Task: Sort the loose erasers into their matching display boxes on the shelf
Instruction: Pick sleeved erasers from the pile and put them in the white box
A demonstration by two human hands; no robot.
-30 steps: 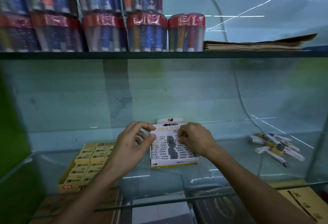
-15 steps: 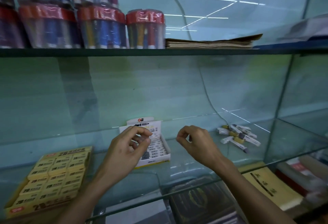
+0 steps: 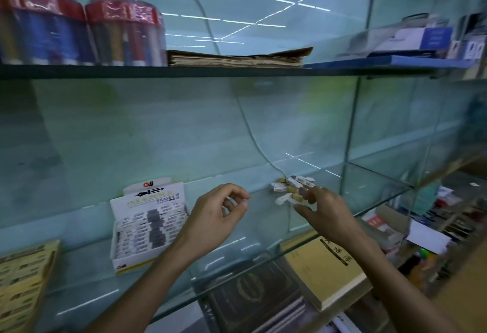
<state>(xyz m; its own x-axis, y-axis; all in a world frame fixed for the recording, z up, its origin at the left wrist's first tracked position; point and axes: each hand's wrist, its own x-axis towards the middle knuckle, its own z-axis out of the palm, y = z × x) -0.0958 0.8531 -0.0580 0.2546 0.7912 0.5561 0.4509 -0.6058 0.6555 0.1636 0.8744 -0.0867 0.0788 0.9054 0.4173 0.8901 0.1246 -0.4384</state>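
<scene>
Erasers point(image 3: 292, 187), loose in a small heap at the back of the glass shelf point(image 3: 369, 182), draw the person's right hand point(image 3: 326, 211), which a second ago worked at the white display box point(image 3: 149, 224) and has now crossed to the pile. Its fingers are spread and relaxed, the tips at the near edge of the heap; whether they already touch an eraser cannot be told, and nothing is gripped yet. The left hand point(image 3: 216, 216) has also come off the box and hangs in the air between box and pile, fingers loosely curled around nothing. The white box, well to the left of the heap, stands open with rows of erasers inside; a yellow display box point(image 3: 23, 280) lies at the far left of the same shelf. The shift suggests one placement is finished and the next pick is beginning, with several erasers left to sort.
</scene>
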